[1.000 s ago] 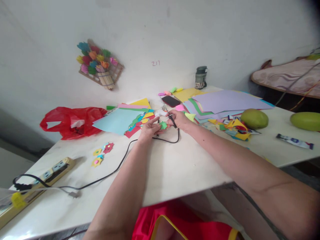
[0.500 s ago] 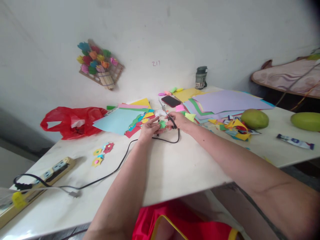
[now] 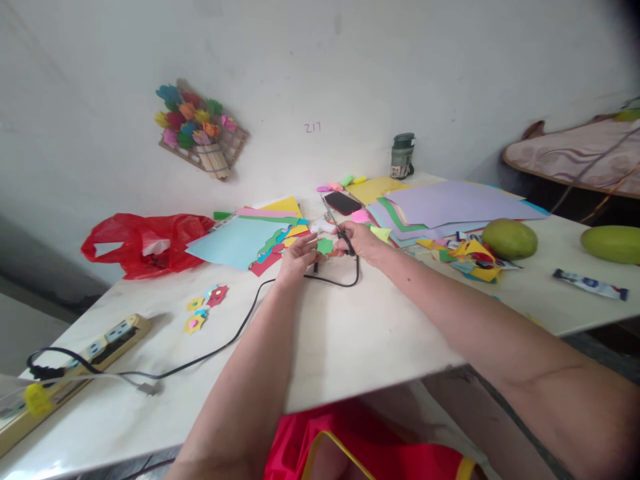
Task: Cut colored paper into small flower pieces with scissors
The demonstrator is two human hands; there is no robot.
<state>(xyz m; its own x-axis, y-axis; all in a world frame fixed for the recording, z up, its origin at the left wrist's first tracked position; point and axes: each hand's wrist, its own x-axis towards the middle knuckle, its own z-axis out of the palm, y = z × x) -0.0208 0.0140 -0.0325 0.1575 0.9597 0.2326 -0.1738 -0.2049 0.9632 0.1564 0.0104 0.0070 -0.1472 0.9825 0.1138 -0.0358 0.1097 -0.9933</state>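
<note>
Near the middle of the table, my left hand [image 3: 299, 259] has its fingertips at a small green paper piece [image 3: 325, 247], which lies between my two hands. My right hand [image 3: 359, 243] is closed around the dark handles of a pair of scissors [image 3: 346, 243], whose blades point up and away toward the wall. The fingertips of my right hand are also by the green paper's right edge. Left of my hands are wavy coloured paper strips [image 3: 274, 245]. Small paper flowers [image 3: 195, 323] lie farther left.
A black cable [image 3: 240, 330] runs from the power strip [image 3: 107, 343] past my hands. A red plastic bag [image 3: 145, 247], a phone [image 3: 343, 203], purple paper sheets [image 3: 455, 200], paper scraps [image 3: 475, 260], a green mango-like fruit [image 3: 510, 239] and a glue tube [image 3: 590, 285] lie around.
The green paper has shifted slightly and shows more openly between my hands. My left fingers have drawn back a little to the left. The scissors have moved slightly in my right hand.
</note>
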